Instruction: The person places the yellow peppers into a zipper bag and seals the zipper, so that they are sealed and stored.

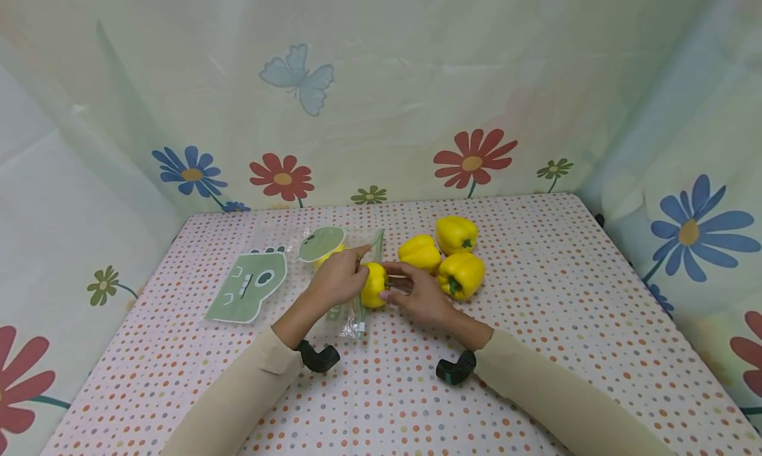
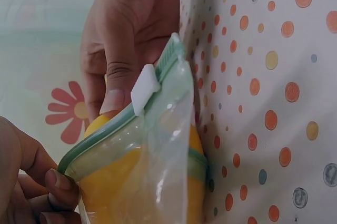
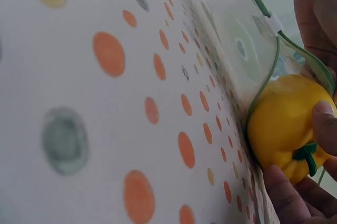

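Note:
A clear zip bag (image 1: 351, 327) with a green print and green zip edges lies mid-table. My left hand (image 1: 340, 276) pinches its zip edge (image 2: 71, 161) between thumb and fingers, and the mouth gapes. A white slider (image 2: 145, 89) sits near one end of the zip. At the mouth is a yellow bell pepper (image 3: 289, 118), partly inside, its green stem facing out. My right hand (image 1: 424, 298) holds this pepper by its stem end, thumb and fingers spread around it. More yellow shows deeper in the bag, under the print.
Right of my right hand sit three more yellow bell peppers: one nearer (image 1: 462, 275), one behind (image 1: 457, 234), one to the left (image 1: 420, 253). Another clear bag (image 1: 247, 287) with a green monster print lies flat at the left. A patterned curtain (image 1: 381, 98) rises behind the dotted tablecloth (image 1: 553, 297).

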### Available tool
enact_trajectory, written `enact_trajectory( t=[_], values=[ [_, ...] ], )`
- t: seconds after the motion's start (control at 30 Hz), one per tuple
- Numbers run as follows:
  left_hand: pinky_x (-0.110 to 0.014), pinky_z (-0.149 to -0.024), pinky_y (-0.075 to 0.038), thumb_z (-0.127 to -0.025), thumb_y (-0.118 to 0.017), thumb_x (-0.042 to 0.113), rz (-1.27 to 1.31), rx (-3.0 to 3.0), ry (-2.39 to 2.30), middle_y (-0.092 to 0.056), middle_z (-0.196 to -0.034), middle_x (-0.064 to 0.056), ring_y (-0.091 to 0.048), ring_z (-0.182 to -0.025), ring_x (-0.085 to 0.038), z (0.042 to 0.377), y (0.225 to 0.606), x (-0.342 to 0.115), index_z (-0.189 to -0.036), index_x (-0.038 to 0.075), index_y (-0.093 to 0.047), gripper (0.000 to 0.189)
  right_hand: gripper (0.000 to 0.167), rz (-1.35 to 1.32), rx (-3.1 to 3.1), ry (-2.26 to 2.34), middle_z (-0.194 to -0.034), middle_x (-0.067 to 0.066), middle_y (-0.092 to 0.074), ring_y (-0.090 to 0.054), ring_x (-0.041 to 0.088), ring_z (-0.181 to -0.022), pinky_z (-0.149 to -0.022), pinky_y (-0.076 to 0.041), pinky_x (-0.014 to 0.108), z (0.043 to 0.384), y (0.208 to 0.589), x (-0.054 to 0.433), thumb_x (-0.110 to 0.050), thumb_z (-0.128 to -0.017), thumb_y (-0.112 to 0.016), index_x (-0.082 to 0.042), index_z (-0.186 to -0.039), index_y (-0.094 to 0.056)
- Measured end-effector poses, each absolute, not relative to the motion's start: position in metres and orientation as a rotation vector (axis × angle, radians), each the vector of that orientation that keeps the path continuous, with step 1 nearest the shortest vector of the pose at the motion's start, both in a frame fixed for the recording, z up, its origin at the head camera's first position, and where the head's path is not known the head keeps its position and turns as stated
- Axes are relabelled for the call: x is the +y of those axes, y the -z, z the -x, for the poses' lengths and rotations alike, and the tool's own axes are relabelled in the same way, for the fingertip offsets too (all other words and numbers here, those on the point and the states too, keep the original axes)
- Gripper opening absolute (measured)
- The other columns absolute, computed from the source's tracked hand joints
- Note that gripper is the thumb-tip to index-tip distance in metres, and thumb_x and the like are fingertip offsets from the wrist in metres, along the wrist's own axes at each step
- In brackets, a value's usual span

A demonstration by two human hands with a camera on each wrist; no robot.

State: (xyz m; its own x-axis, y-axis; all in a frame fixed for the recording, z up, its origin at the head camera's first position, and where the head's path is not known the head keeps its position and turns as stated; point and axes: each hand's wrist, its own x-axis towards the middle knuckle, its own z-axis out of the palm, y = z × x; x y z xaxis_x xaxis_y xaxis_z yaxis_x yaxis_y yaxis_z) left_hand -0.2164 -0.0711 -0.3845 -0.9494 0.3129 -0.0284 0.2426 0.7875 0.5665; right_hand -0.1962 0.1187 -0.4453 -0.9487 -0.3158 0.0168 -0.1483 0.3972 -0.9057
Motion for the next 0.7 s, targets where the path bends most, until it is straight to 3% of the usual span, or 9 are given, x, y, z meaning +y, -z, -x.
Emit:
enact_trajectory(
  t=[0.5, 0.7],
  values=[
    [-0.021, -0.043, -0.033, -0.094, -0.049, 0.017, -0.431, 2.844, -0.890, -0.037, -0.051, 0.003, -0.036, -0.042, -0.012, 0.2150, 0.3814, -0.0719, -0.146, 0.011, -0.049, 0.052, 0.061, 0.534, 2.456, 1.631, -0.148, 0.015, -0.047, -0.050, 0.034, -0.134, -0.106, -0.046, 0.042, 0.1963, 0.4417, 0.1084, -0.020, -0.090, -0.069, -0.007, -0.144, -0.046],
    [-0.021, -0.042, -0.032, -0.094, -0.048, 0.018, -0.447, 2.848, -0.881, -0.036, -0.050, 0.004, -0.035, -0.041, -0.012, 0.2161, 0.3825, -0.0719, -0.145, 0.011, -0.049, 0.052, 0.060, 0.465, 2.477, 1.637, -0.148, 0.011, -0.048, -0.052, 0.031, -0.133, -0.102, -0.049, 0.039, 0.1914, 0.4410, 0.1131, -0.022, -0.089, -0.071, -0.010, -0.143, -0.048]
  ],
)
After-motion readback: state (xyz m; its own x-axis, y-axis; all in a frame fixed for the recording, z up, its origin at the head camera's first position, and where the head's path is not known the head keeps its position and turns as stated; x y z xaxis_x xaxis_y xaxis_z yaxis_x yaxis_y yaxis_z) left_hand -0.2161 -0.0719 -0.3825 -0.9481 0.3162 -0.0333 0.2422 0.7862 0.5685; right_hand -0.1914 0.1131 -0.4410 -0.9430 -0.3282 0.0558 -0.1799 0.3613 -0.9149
